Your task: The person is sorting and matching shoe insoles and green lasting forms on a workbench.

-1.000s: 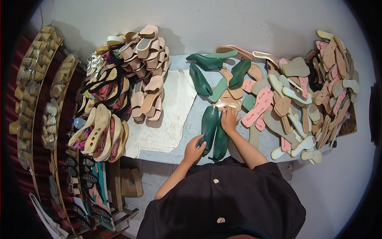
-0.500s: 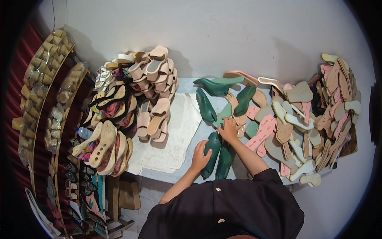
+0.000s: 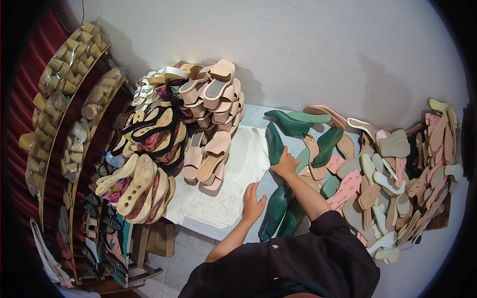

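Observation:
My right hand is closed over the near end of a dark green shoe last lying lengthwise on the pale table. My left hand lies flat with fingers apart on the table edge. It is just left of two more dark green lasts lying side by side near my body, and it holds nothing. Other green lasts and a lighter green one lie beyond my right hand. A white sheet covers the table left of my hands.
A heap of beige and pink sandals fills the table's left end. Pink insoles and pale sole pieces are piled at the right. Curved racks with bagged items stand at far left, against a white wall.
The view has shifted. My right hand moved from the flat pieces in the middle to the green last farther back. My left hand came off the near pair of lasts and opened.

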The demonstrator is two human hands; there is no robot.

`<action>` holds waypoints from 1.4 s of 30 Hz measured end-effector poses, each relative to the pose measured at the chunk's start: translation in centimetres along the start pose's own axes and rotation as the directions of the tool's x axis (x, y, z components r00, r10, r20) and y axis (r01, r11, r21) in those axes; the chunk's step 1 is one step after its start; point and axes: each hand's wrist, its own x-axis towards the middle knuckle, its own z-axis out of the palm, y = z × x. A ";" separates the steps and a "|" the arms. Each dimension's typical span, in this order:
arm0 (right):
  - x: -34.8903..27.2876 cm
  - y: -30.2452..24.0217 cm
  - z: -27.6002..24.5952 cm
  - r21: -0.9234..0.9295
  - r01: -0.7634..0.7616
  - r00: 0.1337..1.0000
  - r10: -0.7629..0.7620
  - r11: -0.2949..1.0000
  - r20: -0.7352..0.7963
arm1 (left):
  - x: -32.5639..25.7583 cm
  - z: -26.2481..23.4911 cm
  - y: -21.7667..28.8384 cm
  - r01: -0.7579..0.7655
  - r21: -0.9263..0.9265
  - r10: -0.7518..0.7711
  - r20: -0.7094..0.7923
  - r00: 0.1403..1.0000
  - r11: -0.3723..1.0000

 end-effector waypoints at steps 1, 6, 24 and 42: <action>0.3 -0.1 0.1 -0.015 -0.029 1.000 0.029 0.999 0.000 | 0.1 -0.1 -0.2 -0.003 0.017 0.003 0.001 1.000 1.000; 1.7 0.4 -2.1 0.070 -0.110 0.992 0.106 0.991 0.063 | 2.0 0.1 -1.8 -0.017 0.166 0.003 0.084 0.996 0.986; -4.8 7.7 -8.6 -0.011 0.154 0.986 -0.153 0.988 0.062 | 8.8 -0.5 -1.6 0.069 0.158 -0.119 0.334 0.935 0.985; -21.2 13.6 -0.7 0.392 0.008 0.981 0.069 0.920 -0.183 | -7.0 -1.6 1.2 0.299 -0.181 -0.115 0.649 0.752 0.937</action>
